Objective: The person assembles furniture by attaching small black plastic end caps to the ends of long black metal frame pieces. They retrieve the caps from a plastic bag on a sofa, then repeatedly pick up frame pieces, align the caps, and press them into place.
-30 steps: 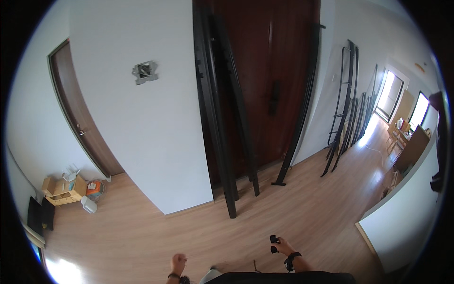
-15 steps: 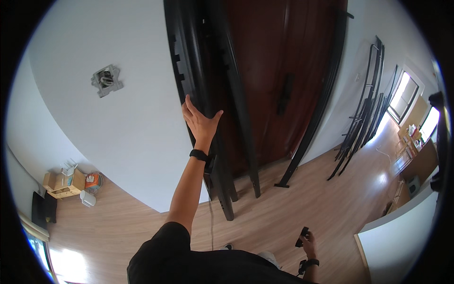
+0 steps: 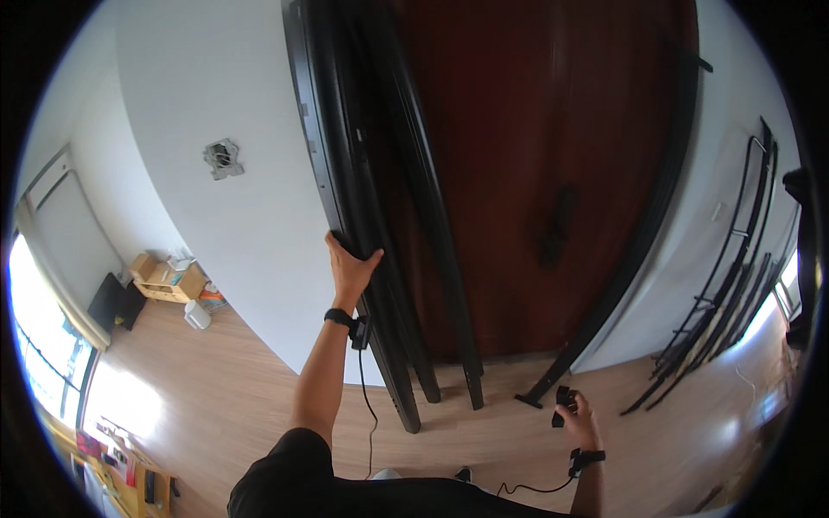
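The right hand (image 3: 584,423) is still holding a small black block (image 3: 562,407); farther forward, the left hand (image 3: 351,278), spread wide earlier, is now gripping a leaning black post (image 3: 342,173) across its width, while a dark red door (image 3: 509,198) is standing beyond that hand

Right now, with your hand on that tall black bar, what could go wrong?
The tall black bar might slip or tip, since only the left hand is on it. The cord hanging close by might snag on the bar. The small black piece might drop, as only the right hand holds it.
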The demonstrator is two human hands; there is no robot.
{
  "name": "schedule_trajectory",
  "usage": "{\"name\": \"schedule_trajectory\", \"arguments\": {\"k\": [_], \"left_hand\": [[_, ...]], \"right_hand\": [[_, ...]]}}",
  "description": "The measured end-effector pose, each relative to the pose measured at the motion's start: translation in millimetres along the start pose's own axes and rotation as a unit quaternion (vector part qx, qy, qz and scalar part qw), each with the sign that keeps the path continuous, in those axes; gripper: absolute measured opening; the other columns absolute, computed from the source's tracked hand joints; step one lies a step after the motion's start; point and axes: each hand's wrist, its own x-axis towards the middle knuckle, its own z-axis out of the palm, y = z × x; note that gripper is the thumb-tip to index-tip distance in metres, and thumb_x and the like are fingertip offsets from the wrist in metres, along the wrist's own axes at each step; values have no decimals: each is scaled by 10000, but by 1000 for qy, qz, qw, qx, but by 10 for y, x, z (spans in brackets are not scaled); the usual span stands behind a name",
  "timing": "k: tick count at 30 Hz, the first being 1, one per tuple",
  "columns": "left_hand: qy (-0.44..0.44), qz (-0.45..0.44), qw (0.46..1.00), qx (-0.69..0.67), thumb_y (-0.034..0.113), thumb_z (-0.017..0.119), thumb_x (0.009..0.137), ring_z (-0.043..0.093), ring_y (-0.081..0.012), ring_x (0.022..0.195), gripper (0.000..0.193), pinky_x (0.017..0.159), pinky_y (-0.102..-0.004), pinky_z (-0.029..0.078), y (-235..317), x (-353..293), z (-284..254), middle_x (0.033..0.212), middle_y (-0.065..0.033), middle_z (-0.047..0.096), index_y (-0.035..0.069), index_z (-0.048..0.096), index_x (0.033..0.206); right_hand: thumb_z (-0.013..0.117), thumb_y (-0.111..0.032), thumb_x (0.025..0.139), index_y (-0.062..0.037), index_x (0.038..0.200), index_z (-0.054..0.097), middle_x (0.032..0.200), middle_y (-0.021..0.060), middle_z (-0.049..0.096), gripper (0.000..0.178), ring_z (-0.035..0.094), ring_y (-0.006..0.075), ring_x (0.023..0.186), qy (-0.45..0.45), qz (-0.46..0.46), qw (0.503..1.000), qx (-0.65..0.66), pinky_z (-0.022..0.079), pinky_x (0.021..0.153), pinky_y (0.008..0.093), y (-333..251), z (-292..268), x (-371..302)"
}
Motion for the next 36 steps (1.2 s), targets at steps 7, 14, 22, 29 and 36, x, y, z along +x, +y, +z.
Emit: {"name": "schedule_trajectory", "arguments": {"k": [7,14,22,29,36], "left_hand": [[-27,-11,999,17,312,973,686,631,-474,1158,1191,1004,-503,529,504,-1017,-464,1241,-351,590,-103,195,1487],[-7,143,985,-97,269,987,655,380,-451,1408,1338,1145,-523,426,1747,-1279,-1355,1518,-303,285,-4,51,1571],[77,167,981,66,252,979,663,366,-486,1398,1430,1139,-561,419,2556,-1604,-1719,1489,-310,276,-2,-53,1620],[-69,127,989,-39,314,1006,653,457,-365,1367,1330,1072,-487,548,2301,-1424,-2240,1471,-214,330,92,150,1647],[225,233,943,71,295,982,690,399,-420,1418,1396,1143,-514,426,2788,-1502,-2038,1567,-305,257,47,-5,1646]], "right_hand": [[717,-152,944,-21,1328,605,1080,73,704,421,649,154,927,-33,-219,966,133,541,821,315,-1363,-417,869],[694,-217,966,-158,1514,439,1222,74,632,607,645,175,1076,-207,-462,804,312,573,909,348,-3751,-1157,869],[661,-278,1020,-105,1466,527,1246,100,672,496,682,191,1052,-11,-698,634,333,564,890,322,-6008,-1366,444],[586,-136,1060,-57,1415,570,1088,22,672,365,624,118,965,-57,-703,629,326,509,837,264,-6698,-1813,276],[663,-306,1016,-190,1454,569,1212,144,711,463,710,213,995,68,-774,576,253,581,792,349,-6850,-1561,229]]}}
